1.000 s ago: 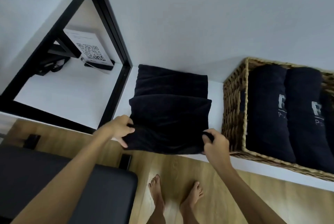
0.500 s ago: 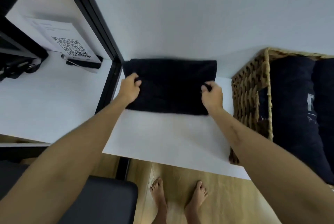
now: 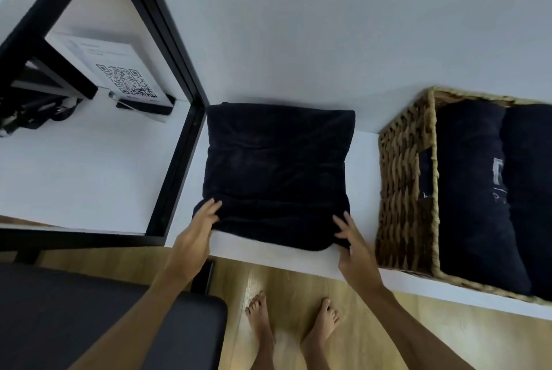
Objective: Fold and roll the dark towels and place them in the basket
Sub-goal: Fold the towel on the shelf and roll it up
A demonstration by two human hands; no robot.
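Note:
A dark towel (image 3: 277, 172) lies folded into a thick square on the white shelf (image 3: 191, 178), between a black frame post and the basket. My left hand (image 3: 194, 238) rests on its near left corner with fingers straight on the cloth. At the near right corner, my right hand (image 3: 354, 247) pinches the towel's edge between fingers and thumb. The wicker basket (image 3: 403, 184) stands to the right and holds two rolled dark towels (image 3: 475, 190) side by side, one with a pale logo.
A black metal frame (image 3: 176, 178) borders the towel on the left. Behind it stand a QR code card (image 3: 119, 77) and dark gear (image 3: 38, 100). A black padded seat (image 3: 89, 319) is at lower left. My bare feet (image 3: 292, 328) stand on the wooden floor.
Both hands have come back from the towel's far edge to its near corners. The towel now lies as a deeper, squarer fold reaching the shelf's front edge.

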